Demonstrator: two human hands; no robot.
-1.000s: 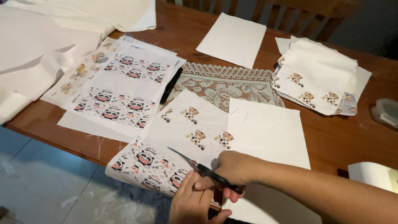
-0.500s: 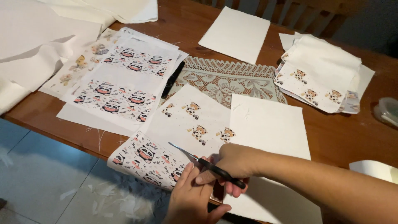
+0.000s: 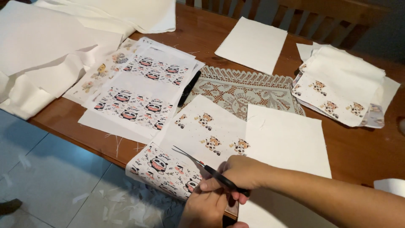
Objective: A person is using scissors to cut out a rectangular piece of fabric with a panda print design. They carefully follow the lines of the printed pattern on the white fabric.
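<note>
The right hand is clamped on the black handles of a small pair of scissors, blades slightly parted and pointing up and away from the wrist. Compared with a second ago the blade tips sit a little farther in over the panda-print fabric, which hangs off the near edge of the tabletop; the cut seems to be creeping forward rather than finishing. The left hand lies just under the right, fingers curled down onto the same fabric's edge, much as before, apparently holding it steady.

Just beyond the scissor tips lies a white piece with small cow figures, partly overlapping the panda print, so the blades work close to it. To the right of the hands is a plain white sheet. Farther ahead sit a lace mat, a black pen and a stack of panda-print sheets; well off to the right, a folded cow-print pile. Scraps litter the floor below.
</note>
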